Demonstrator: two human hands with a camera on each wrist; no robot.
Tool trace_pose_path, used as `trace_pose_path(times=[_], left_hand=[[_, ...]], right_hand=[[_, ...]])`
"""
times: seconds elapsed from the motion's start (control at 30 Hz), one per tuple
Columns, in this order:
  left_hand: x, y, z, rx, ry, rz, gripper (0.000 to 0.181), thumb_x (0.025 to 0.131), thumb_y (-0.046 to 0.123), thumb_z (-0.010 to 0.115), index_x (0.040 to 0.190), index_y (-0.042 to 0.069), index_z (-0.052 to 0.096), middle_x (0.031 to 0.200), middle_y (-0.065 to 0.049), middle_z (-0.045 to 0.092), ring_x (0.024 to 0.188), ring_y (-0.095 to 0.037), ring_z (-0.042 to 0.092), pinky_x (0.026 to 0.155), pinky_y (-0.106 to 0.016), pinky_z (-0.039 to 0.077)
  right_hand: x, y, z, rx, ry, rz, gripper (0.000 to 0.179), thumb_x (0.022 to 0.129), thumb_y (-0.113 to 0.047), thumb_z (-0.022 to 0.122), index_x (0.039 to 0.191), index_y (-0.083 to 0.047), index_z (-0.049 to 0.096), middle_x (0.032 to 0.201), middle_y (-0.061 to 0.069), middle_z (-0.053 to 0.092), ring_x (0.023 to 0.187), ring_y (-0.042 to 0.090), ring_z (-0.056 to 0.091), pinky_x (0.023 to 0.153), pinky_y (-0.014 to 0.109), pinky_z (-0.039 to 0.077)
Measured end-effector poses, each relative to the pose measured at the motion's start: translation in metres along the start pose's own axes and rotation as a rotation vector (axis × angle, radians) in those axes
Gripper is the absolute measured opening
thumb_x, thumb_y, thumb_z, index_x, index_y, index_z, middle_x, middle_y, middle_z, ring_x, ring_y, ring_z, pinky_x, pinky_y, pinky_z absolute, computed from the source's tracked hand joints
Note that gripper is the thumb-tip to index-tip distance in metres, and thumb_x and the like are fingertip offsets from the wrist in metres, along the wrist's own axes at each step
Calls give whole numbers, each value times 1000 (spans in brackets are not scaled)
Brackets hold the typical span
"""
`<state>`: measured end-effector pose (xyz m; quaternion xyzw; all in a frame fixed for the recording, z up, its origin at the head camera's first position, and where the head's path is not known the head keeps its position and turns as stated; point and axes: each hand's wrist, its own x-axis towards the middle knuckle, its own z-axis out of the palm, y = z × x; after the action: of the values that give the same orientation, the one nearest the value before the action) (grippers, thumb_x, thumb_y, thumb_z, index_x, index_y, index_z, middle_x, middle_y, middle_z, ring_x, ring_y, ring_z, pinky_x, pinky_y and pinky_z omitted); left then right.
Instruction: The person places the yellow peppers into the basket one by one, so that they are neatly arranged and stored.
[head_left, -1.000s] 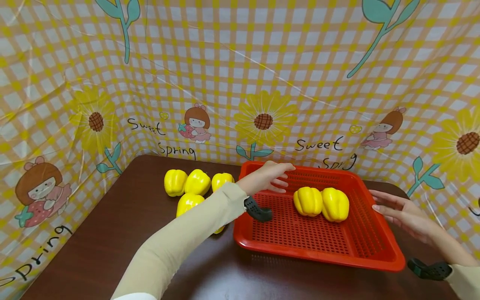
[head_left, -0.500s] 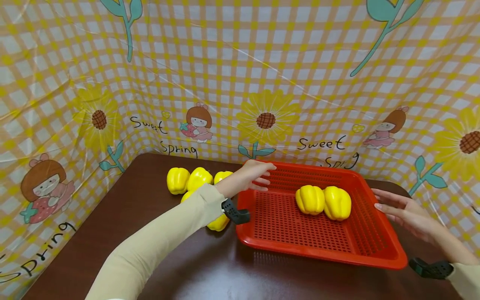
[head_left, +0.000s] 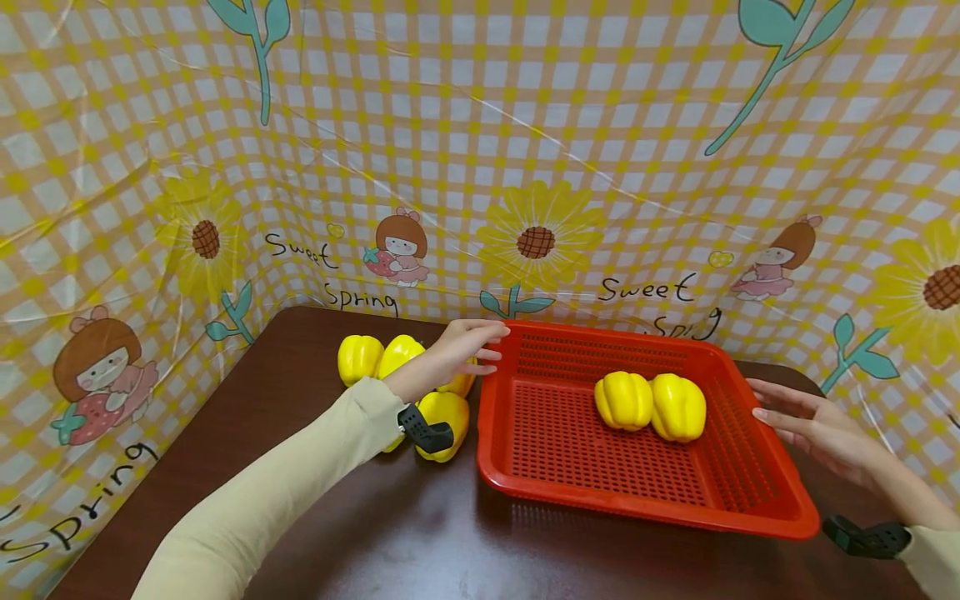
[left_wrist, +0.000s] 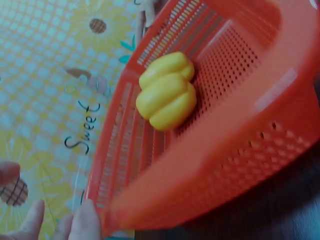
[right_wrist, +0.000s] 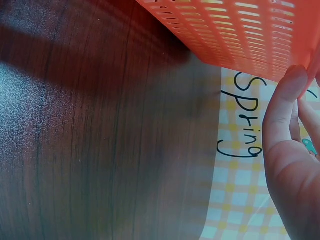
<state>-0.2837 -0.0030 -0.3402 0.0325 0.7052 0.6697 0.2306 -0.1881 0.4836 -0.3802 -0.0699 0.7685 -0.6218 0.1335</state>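
Observation:
My left hand [head_left: 455, 348] is held above the yellow bell peppers and beside the left rim of a red plastic basket [head_left: 600, 498], its fingers spread loosely with nothing between them. Below it on the table, several yellow bell peppers [head_left: 443, 426] lie close together, some partly covered by the hand and sleeve. Two more peppers [head_left: 624, 400] sit side by side inside the basket, right of its middle. My right hand [head_left: 821, 429] is at the basket's right rim; in the right wrist view the thumb [right_wrist: 292, 82] lies on one side of the rim and fingers on the other.
The dark brown table [head_left: 247, 433] extends left and in front of the basket. A checked cloth [head_left: 450, 167] with printed flowers hangs behind and at both sides, close to the basket's far rim.
My left hand has moved left, from above the basket's left part to over the peppers on the table. The right hand stays at the rim, and the two peppers in the basket keep their places.

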Motion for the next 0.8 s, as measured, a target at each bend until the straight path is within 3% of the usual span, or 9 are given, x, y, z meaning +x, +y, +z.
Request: trace_pose_path(times=[0.2,0.5,0.8], left_hand=[[-3,-6,-19,14,33,49,44,97,30,55,136,9,53,138,-12,54,116,-30,61,92,-40,54],[-16,-11,-56,10,99,68,45,98,30,54,138,9,51,141,-13,50,123,-34,55,99,-43,50],[-24,-20,-99,113,216,68,47,98,29,54,140,9,48,144,-12,48,126,-32,52,102,-43,47]], right_hand=[[0,0,-1,-14,8,6,45,100,-1,44,126,-36,55,118,-23,63,102,-2,64,79,20,57],[4,-2,-2,-16,1,0,45,100,-2,45,128,-35,55,118,-22,63,102,-1,65,79,21,57],[6,-2,-4,-43,29,9,44,100,-2,45,126,-37,54,117,-30,58,101,-5,63,78,20,57]])
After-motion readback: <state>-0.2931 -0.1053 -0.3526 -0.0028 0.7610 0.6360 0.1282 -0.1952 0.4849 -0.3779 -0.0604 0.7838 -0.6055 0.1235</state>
